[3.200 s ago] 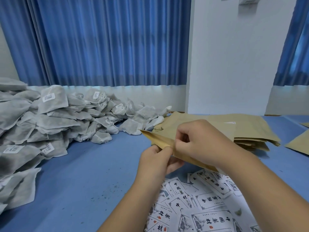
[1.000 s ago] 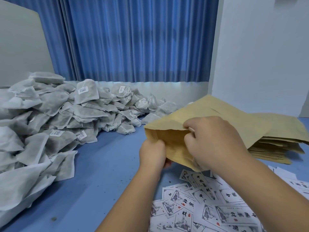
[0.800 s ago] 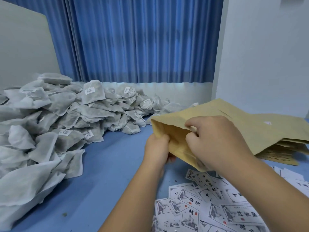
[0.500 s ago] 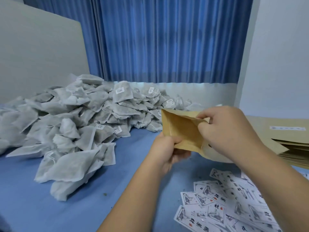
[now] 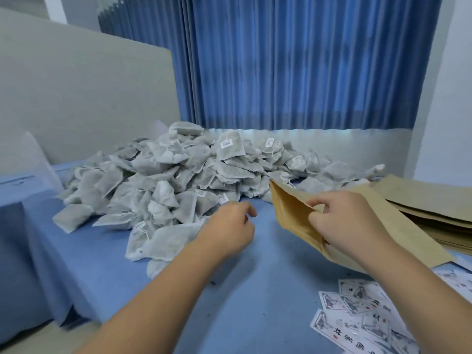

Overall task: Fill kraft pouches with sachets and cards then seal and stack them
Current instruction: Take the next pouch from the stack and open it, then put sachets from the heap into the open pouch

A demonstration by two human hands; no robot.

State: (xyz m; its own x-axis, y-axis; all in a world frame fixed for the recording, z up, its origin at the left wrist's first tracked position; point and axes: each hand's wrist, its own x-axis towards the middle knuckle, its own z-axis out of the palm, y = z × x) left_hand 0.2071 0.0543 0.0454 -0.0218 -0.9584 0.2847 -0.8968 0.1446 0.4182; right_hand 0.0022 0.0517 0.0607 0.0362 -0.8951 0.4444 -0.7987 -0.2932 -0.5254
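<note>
The hands are held apart above the table (image 5: 255,290). The left hand (image 5: 228,227) is empty, its fingers loosely curled round nothing, and it is stretched toward the near edge of the heap of sachets (image 5: 178,182); no sachet appears to be touched. The right hand (image 5: 350,221) is closed on a kraft pouch (image 5: 291,212), whose upper lip is pinched between thumb and fingers. The pouch is lifted clear of the table, with its mouth turned toward the sachets and held slightly agape. Its inside is not shown, but it hangs flat and is judged to be empty.

Behind the right hand a stack of flat pouches (image 5: 439,200) is laid on the table, and these look unfilled. Printed cards (image 5: 357,312) are scattered at the near right corner. No filled or sealed pouch is to be seen anywhere in view.

For this pouch, only the opening is judged to be done. A sachet has yet to be picked up and put in, a card added, the top sealed and the pouch stacked. From the size of the heap and of the stack, most of the work is judged to lie ahead. A blue curtain (image 5: 306,62) and a grey panel (image 5: 76,98) are seen behind the table
</note>
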